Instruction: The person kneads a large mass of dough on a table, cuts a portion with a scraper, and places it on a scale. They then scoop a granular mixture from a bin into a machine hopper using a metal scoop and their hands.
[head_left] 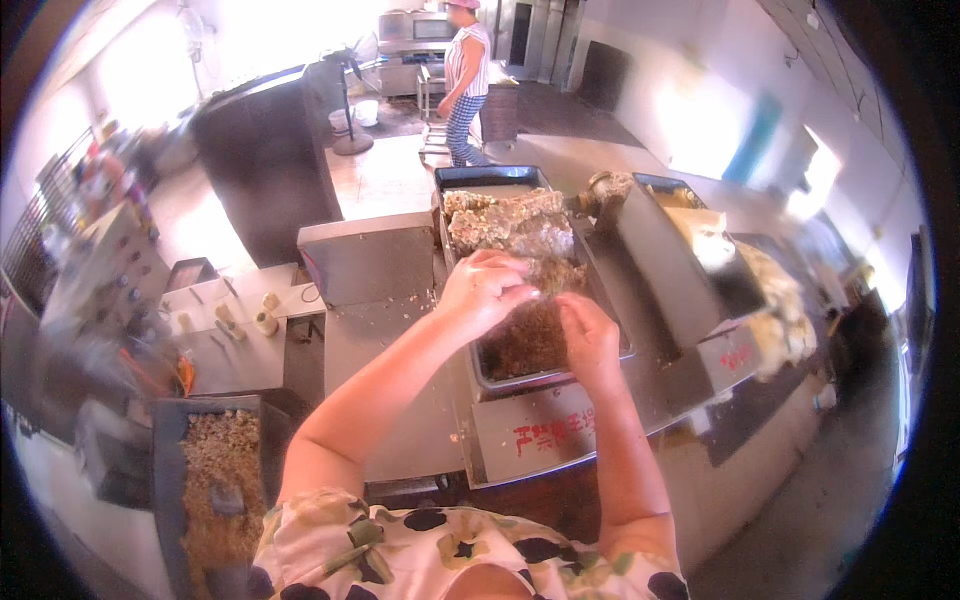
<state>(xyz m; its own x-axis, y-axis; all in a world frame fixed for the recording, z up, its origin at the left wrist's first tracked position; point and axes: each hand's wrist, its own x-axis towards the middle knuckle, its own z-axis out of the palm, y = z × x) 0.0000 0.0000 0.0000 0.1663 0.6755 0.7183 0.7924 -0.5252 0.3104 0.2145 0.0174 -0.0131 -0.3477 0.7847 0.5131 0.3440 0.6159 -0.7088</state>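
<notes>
A long metal tray [485,369] sits on the worktop ahead of me. Lumpy, pale brown clustered chunks [505,220] fill its far part, and darker brown crumbly material [523,342] covers the near part. My left hand [484,293] is over the middle of the tray, its fingers closed on a crumbly piece [550,278]. My right hand [590,335] is at the tray's right side, fingertips curled in by the same piece; whether it grips it is hard to tell.
A tray with pale blocks [700,225] and a metal chute [650,255] stand right. A bin of crumbs [215,445] is lower left. A metal box [365,260] and tools [230,322] lie left. A co-worker [465,85] walks behind, near a fan [350,140] and a dark cabinet [255,170].
</notes>
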